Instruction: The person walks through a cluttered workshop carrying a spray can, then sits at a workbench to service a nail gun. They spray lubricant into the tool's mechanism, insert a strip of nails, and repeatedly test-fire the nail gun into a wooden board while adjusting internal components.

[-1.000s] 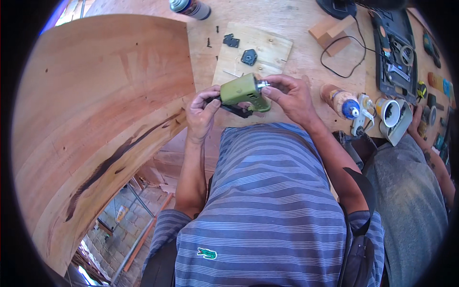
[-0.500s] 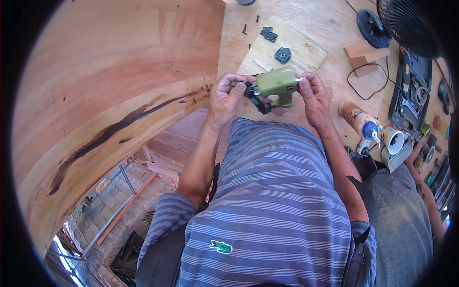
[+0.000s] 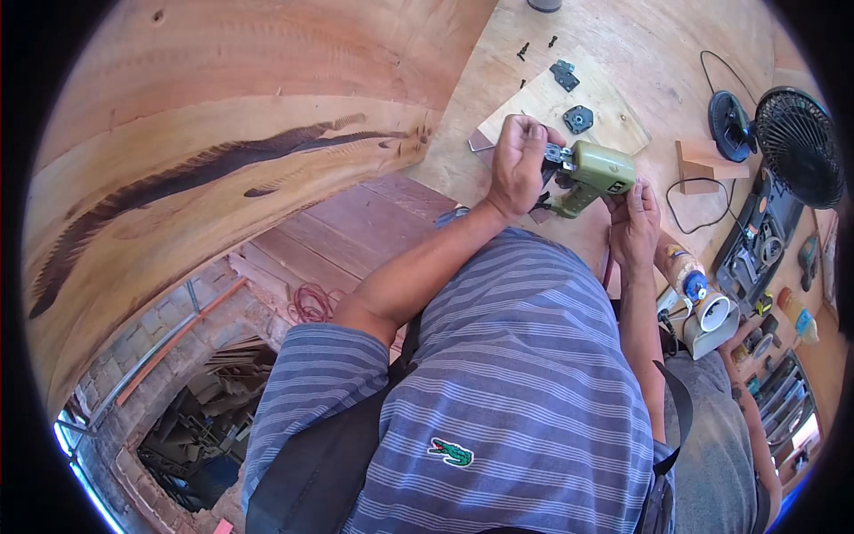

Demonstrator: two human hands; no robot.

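Over the near edge of the workbench I hold a green nail gun (image 3: 603, 169) lying sideways, its handle pointing toward my body. My left hand (image 3: 520, 165) grips the black and metal nose end, with the thumb and fingers closed around it. At the opposite end my right hand (image 3: 633, 221) has its fingers pressed against the lower corner of the green body. Whatever small part those fingertips may hold is hidden. Beyond the tool, on a thin wooden board (image 3: 614, 98), lie a round black cover plate (image 3: 578, 119) and a black bracket-like part (image 3: 564, 76).
Several dark screws (image 3: 523, 52) lie beyond the board. To the right are a wood block (image 3: 707, 165), a black fan (image 3: 798, 147), an open tool case (image 3: 756, 240) and a glue bottle (image 3: 685, 271). A large wood slab (image 3: 267, 116) rises at left. Another person (image 3: 712, 427) sits close at right.
My view has swung, so the bench items appear shifted. The nail gun has moved slightly right and its right end tilts lower. My right hand has slid from the end face to beneath it.
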